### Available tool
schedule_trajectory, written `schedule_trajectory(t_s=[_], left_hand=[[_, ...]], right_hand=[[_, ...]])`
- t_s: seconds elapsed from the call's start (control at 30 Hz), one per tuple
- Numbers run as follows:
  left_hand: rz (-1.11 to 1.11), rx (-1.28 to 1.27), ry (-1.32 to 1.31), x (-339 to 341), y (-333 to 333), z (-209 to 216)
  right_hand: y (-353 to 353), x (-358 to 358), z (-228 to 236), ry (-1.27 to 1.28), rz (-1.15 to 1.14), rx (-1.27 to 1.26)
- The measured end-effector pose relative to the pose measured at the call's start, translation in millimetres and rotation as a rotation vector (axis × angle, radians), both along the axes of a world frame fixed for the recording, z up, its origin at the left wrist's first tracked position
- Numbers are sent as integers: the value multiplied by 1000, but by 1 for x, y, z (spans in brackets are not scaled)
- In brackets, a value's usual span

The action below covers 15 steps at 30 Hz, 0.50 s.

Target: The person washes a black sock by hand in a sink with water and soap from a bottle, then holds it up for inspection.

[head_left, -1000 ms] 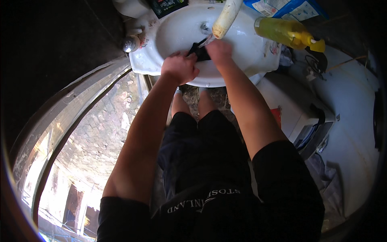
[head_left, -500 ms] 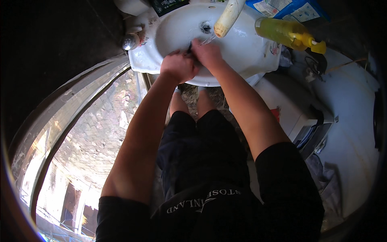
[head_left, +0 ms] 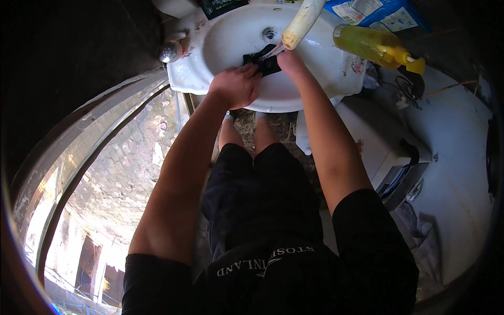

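A small black cloth [head_left: 269, 64] is spread between my two hands over the basin of the white sink [head_left: 223, 39]. My left hand [head_left: 236, 86] is closed on its left end, fingertips on the fabric. The right hand [head_left: 292, 63] grips the other end, just under the mouth of a whitish pipe spout [head_left: 303, 25]. A thin stream of water [head_left: 272, 51] runs from the spout onto the cloth. Behind the cloth shows the drain hole [head_left: 270, 34]. The fingertips of my right hand are partly hidden by the spout and water.
On the sink's right side lies a yellow-green pump bottle [head_left: 367, 45], beside a blue package [head_left: 391, 16]. A jar with a metallic lid [head_left: 170, 51] sits at the left rim. A pale boxy appliance [head_left: 370, 139] stands to the right below; a mesh-covered window [head_left: 126, 168] is at left.
My hands, bunched together before, have moved apart, the right one going right and up toward the spout. The black cloth, mostly hidden earlier, is now spread out between them.
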<state>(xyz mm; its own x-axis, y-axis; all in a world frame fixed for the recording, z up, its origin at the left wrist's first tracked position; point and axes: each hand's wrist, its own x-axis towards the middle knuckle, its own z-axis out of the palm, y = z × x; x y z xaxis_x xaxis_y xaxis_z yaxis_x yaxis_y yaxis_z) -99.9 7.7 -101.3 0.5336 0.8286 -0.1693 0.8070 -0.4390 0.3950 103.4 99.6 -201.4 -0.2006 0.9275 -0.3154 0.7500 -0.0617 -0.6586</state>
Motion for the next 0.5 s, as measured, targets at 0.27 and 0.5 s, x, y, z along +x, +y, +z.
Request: schedule_trajectory(t_s=[0.27, 0.5], left_hand=[[74, -274, 145, 4, 8, 11], [122, -466, 241, 11, 16, 26]], right_hand=[[-21, -47, 18, -353, 252, -30], [-27, -68, 15, -377, 258, 147]])
